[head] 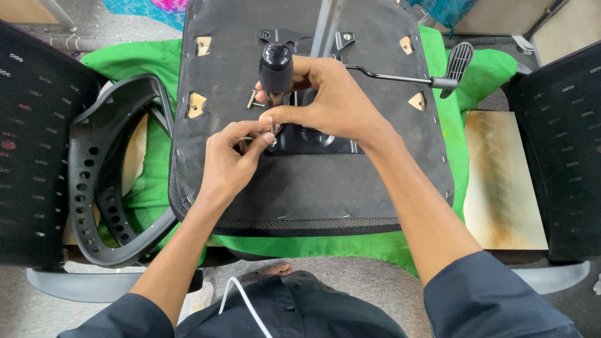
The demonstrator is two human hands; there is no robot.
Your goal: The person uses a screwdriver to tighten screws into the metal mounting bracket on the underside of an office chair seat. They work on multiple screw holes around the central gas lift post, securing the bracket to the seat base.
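Head view: I am gripping a screwdriver [277, 69] in my right hand [335, 102], while my left hand [231, 160], just below, is pinching a screw against the upturned chair seat [314, 187]. A slipping tip could jab my fingers.

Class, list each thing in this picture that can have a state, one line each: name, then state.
Black upholstered chair seat: upside down on green cloth.
Black-handled screwdriver: upright, gripped by right hand.
Left hand: fingertips pinched at the screwdriver tip.
Black lever: sticking out sideways.
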